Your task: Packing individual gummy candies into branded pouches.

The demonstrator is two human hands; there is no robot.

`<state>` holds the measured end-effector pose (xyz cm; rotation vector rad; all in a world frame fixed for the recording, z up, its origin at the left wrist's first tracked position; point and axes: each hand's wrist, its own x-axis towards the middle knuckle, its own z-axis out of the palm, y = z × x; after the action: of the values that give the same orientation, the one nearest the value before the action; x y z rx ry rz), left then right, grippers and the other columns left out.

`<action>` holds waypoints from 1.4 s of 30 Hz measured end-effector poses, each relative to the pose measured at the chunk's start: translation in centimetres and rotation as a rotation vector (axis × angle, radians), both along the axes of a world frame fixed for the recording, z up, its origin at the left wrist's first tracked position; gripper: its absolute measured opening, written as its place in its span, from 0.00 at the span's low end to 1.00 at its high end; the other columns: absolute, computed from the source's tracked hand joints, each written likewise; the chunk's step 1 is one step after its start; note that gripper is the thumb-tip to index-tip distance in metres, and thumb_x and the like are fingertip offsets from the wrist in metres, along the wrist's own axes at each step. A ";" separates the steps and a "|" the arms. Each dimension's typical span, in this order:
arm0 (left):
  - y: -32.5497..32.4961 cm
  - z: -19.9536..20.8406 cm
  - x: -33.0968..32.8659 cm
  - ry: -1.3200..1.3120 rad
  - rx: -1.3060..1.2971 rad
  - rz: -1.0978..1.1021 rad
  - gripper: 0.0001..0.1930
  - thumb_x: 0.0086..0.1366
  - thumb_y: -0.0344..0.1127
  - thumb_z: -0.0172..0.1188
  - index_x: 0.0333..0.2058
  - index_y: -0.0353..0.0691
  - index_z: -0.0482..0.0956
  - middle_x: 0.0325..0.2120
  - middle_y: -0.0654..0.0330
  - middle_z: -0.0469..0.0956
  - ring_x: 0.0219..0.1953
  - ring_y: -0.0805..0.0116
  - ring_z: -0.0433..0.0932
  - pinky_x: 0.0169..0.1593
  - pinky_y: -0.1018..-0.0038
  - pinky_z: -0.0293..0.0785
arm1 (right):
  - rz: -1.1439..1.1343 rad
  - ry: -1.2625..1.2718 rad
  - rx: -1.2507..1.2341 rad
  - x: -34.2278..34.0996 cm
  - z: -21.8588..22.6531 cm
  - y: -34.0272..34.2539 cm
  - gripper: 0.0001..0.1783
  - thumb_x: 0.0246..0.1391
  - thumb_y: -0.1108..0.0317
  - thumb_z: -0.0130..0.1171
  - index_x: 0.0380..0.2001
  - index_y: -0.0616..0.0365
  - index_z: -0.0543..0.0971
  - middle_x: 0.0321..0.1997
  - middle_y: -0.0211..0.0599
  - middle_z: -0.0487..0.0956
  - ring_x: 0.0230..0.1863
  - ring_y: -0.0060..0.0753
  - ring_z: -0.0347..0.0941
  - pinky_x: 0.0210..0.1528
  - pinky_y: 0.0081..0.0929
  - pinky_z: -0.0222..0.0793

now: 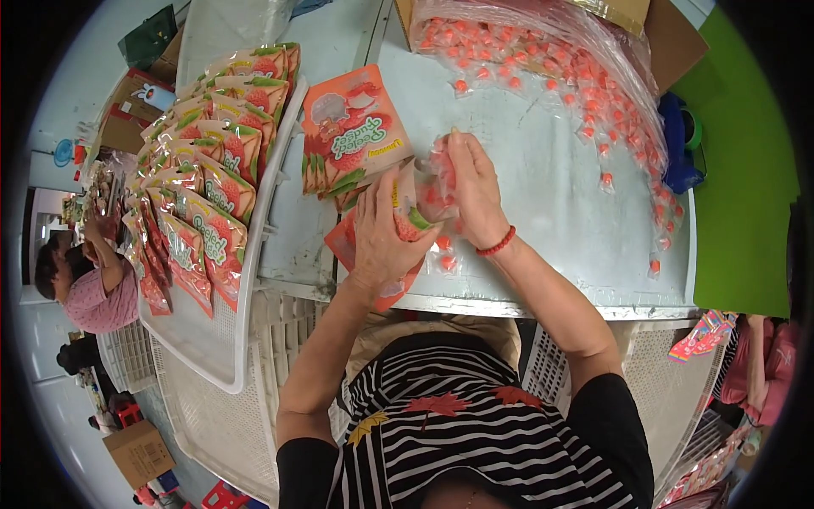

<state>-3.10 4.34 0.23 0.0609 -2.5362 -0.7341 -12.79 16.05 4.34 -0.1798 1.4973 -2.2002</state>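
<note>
My left hand [377, 242] is closed around a strawberry-printed pouch [414, 222], whose mouth is turned toward my right hand [479, 199]. Several clear-wrapped red candies [441, 161] are cupped in the right hand at that mouth, its fingers closed behind them and partly turned from view. A red cord bracelet circles my right wrist. Beyond my left hand lies a stack of flat printed pouches [360, 123]. Another pouch [398, 288] sits partly hidden under my left hand, by the table's near edge. A few loose wrapped candies [447, 263] rest beside it.
On the left, a white plastic tray [242, 348] carries rows of filled pouches [227, 195]. A heap of wrapped candies [585, 93] spreads from a clear bag at the far right. Nearby are a blue tape dispenser [678, 153] and a cardboard box [674, 47]. Other people work at both sides.
</note>
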 end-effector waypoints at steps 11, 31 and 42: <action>0.4 -0.5 -0.6 0.101 0.155 0.050 0.47 0.43 0.41 0.70 0.60 0.36 0.55 0.54 0.47 0.64 0.54 0.45 0.63 0.57 0.55 0.59 | -0.041 1.068 0.524 3.8 -0.6 1.0 0.14 0.56 0.64 0.53 0.38 0.66 0.71 0.39 0.50 0.73 0.47 0.50 0.68 0.51 0.43 0.60; -4.2 2.9 2.4 0.199 0.433 0.134 0.46 0.45 0.31 0.73 0.61 0.33 0.54 0.56 0.45 0.64 0.56 0.55 0.68 0.56 0.65 0.67 | 0.242 1.424 0.943 2.9 -5.3 4.0 0.43 0.37 0.34 0.63 0.56 0.41 0.70 0.65 0.51 0.58 0.66 0.66 0.47 0.56 0.72 0.46; -2.9 1.5 2.8 0.106 -0.063 0.032 0.45 0.42 0.38 0.74 0.59 0.35 0.59 0.52 0.49 0.65 0.53 0.48 0.65 0.56 0.57 0.62 | 0.071 1.348 0.957 1.5 -8.9 2.1 0.12 0.45 0.63 0.63 0.32 0.54 0.77 0.42 0.39 0.73 0.46 0.43 0.68 0.44 0.39 0.66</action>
<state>-0.29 1.49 1.72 0.0398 -2.4502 -0.6274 -11.34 18.11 -4.58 -1.5017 2.8838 -0.8943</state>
